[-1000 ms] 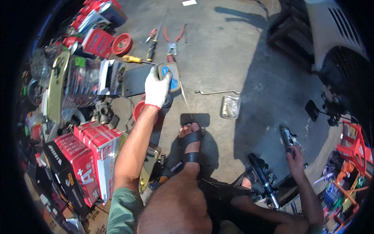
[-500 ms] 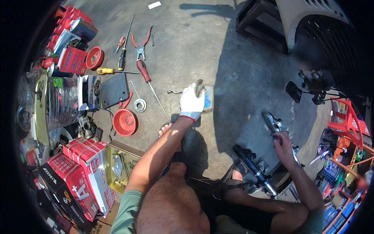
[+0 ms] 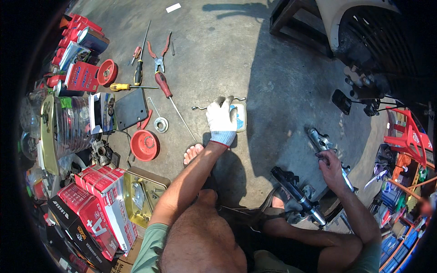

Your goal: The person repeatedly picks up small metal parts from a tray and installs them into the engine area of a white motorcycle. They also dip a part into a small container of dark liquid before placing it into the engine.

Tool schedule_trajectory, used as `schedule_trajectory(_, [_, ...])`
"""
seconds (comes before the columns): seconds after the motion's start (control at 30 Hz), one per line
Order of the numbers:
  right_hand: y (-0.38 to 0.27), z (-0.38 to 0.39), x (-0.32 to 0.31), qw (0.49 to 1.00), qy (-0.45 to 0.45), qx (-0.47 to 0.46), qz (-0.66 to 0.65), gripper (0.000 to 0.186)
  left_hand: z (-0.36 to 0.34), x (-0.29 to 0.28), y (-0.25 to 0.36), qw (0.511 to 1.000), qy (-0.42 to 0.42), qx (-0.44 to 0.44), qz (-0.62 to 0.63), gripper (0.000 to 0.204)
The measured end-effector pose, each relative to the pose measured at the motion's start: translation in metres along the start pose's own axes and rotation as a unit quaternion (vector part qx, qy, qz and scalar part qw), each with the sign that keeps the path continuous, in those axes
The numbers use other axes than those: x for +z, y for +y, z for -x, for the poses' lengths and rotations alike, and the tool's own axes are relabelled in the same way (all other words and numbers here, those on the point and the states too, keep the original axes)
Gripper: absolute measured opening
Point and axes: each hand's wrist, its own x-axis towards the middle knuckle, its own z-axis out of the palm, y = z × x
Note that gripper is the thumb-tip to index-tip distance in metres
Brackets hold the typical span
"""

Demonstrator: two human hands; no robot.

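Observation:
My left hand, in a white glove with dark fingertips, grips the left side of a small clear container with blue contents, resting on the concrete. A double-ended wrench lies partly behind that hand. My right hand, bare, is closed on a silver fork leg lying at the right. A second fork leg, black and silver, is beside it, nearer me. Left of my gloved hand lie a long red-handled screwdriver, a washer-like metal ring and a red bowl.
Boxes, a yellow tray, oil containers and parts crowd the left. Pliers and screwdrivers lie farther forward. A dark metal stand, light bodywork, red plastic chairs and assorted clutter line the right. My bare foot is below the screwdriver.
My gloved left hand has moved right and lowered the container onto the concrete beside the wrench, then shifted slightly left on it. My right hand stays on the fork leg. The view has shifted.

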Motion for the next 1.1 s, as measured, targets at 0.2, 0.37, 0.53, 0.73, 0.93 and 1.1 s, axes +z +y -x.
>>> schedule_trajectory(0.2, [-0.002, -0.001, 0.001, 0.999, 0.010, -0.003, 0.039, 0.026, -0.012, 0.003, 0.014, 0.988, -0.056, 0.139, -0.040, 0.050])
schedule_trajectory(0.37, [-0.004, -0.001, 0.001, 0.999, 0.014, -0.010, 0.039, 0.026, -0.013, 0.003, 0.021, 0.971, -0.176, 0.107, -0.119, 0.062])
schedule_trajectory(0.53, [0.008, 0.001, 0.002, 0.999, 0.008, 0.006, 0.045, 0.024, -0.015, -0.003, 0.032, 0.964, -0.188, 0.115, -0.146, 0.068])
schedule_trajectory(0.73, [0.000, 0.003, 0.000, 1.000, 0.013, 0.019, 0.007, 0.023, -0.014, -0.004, 0.026, 0.971, -0.169, 0.129, -0.107, 0.067])
schedule_trajectory(0.93, [0.008, 0.001, -0.002, 1.000, 0.017, 0.004, -0.011, 0.024, -0.017, -0.006, 0.027, 0.976, -0.148, 0.127, -0.099, 0.067])
schedule_trajectory(1.1, [0.001, 0.000, -0.010, 0.994, 0.032, -0.056, 0.082, 0.024, -0.013, -0.005, 0.027, 0.978, -0.146, 0.117, -0.096, 0.067])
